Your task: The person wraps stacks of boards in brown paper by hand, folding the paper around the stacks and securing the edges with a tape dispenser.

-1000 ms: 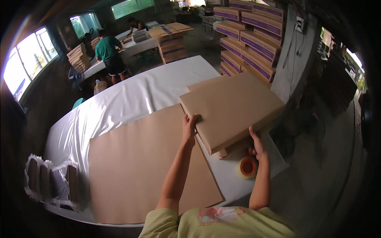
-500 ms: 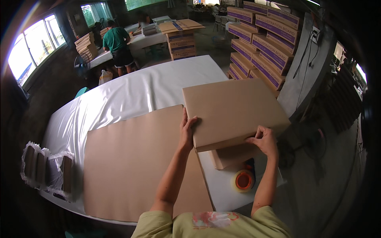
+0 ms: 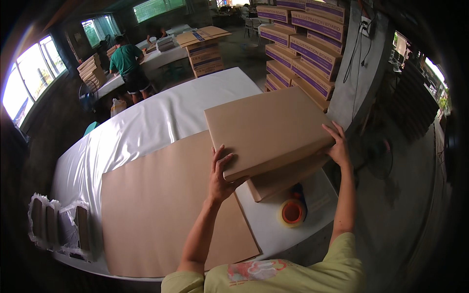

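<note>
The person holds a flat package wrapped in brown paper (image 3: 268,129) between both hands, raised above the right end of the table. The left hand (image 3: 221,176) grips the near left corner, with the thumb on the top face and the fingers going under the edge. The right hand (image 3: 337,146) presses against the right side, its fingers spread over the far corner. So both hands are closed on the package, and it hangs between them, tilted a little, with its near edge lower.

As for the progress, I judge that this package is already finished: its paper looks smooth and closed on every face that shows. Under it a second wrapped package (image 3: 283,179) lies on the white table cover (image 3: 146,127), partly hidden, so I cannot tell if the upper one touches it or is clear of it. A large sheet of brown wrapping paper (image 3: 161,210) lies flat and bare on the table to the left, just beside the left forearm; it seems that this sheet waits for another item. A roll of orange tape (image 3: 292,212) stands near the table edge, below the packages and between the two arms.

At the far left edge a clear plastic bundle of brown boards (image 3: 58,224) lies. Further back, stacks of cardboard boxes (image 3: 303,49) stand against the wall, and another person in a green shirt (image 3: 126,61) works at a distant table.
</note>
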The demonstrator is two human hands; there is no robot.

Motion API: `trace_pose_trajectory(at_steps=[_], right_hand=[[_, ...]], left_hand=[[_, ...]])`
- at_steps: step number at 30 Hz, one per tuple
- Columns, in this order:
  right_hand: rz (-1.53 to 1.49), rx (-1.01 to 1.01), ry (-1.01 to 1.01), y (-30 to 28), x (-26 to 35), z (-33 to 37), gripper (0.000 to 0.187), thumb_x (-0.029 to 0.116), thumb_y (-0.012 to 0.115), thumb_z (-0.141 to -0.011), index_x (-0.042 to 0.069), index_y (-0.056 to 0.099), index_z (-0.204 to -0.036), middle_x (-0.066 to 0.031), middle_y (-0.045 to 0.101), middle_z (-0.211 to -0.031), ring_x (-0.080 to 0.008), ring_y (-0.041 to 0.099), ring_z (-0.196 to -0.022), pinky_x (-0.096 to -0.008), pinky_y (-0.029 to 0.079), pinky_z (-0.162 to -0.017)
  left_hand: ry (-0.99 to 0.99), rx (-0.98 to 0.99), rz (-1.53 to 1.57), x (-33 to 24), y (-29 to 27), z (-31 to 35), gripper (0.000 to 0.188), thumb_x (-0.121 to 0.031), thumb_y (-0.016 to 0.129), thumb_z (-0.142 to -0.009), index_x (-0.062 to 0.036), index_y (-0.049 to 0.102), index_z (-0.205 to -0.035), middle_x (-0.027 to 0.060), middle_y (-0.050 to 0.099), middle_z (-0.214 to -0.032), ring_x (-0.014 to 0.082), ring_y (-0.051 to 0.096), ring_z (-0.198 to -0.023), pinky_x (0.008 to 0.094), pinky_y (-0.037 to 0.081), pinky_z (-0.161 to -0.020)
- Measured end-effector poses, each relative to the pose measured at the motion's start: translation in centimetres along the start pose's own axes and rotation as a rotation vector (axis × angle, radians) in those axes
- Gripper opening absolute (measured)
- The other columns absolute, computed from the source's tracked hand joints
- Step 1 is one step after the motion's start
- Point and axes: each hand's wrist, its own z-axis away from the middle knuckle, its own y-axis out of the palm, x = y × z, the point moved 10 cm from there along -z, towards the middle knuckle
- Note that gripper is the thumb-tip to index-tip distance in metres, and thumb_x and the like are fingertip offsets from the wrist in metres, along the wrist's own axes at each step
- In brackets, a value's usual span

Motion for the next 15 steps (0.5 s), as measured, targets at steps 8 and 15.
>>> trace_pose_trajectory(at_steps=[8, 15], right_hand=[[0.025, -0.065, -0.077, 0.7, -1.2, -0.4, 0.079, 0.012, 0.083, -0.049, 0.02, 0.054, -0.123, -0.011, 0.04, -0.135, -0.0302, 0.042, -0.122, -0.0403, 0.042, -0.097], [0.384, -0.086, 0.158, 0.0, 2.1, 2.0, 0.06, 0.008, 0.075, -0.067, 0.014, 0.053, -0.122, -0.0129, 0.033, -0.138, -0.0339, 0.033, -0.127, -0.043, 0.034, -0.102]], left_hand=[[-0.007, -0.147, 0.029, -0.1, -0.5, 0.4, 0.064, -0.027, 0.084, -0.057, -0.0066, 0.056, -0.111, 0.0162, 0.052, -0.121, 0.0333, 0.052, -0.111, 0.0488, 0.027, -0.107], [-0.126, 0.007, 0.108, -0.6, -1.7, 2.9, 0.087, -0.029, 0.078, -0.067, -0.0121, 0.029, -0.137, 0.0172, 0.025, -0.143, 0.0367, 0.028, -0.13, 0.0448, 0.032, -0.104]])
